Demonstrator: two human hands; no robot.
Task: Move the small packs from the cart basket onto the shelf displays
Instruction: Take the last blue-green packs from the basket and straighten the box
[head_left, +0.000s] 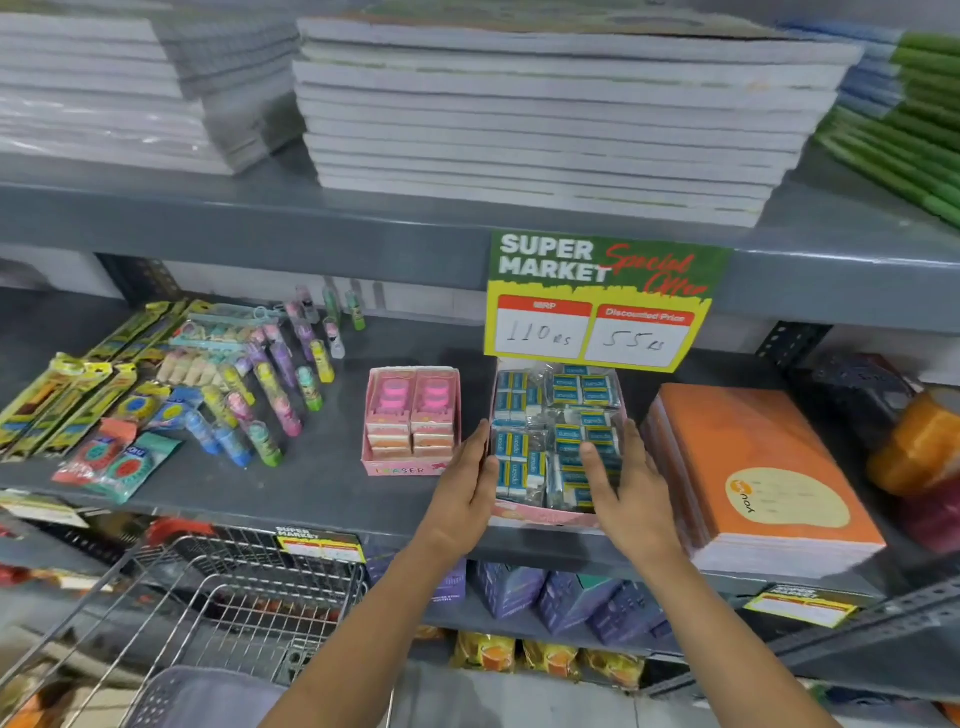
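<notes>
A pink display box (540, 516) on the grey shelf (311, 488) holds several small blue-and-white packs (558, 415) wrapped in clear plastic. My left hand (465, 493) lies flat against the box's left side, fingers straight. My right hand (631, 493) rests on the packs at the box's right, fingers spread, gripping nothing. The wire cart basket (223, 613) stands at the lower left, below the shelf; no packs show inside it.
A second pink eraser box (413, 421) sits left of the first. Loose tubes and carded items (208, 395) cover the shelf's left. Orange notebooks (763, 478) lie stacked at the right. A price sign (602, 301) hangs above the box. Notebook stacks (545, 114) fill the upper shelf.
</notes>
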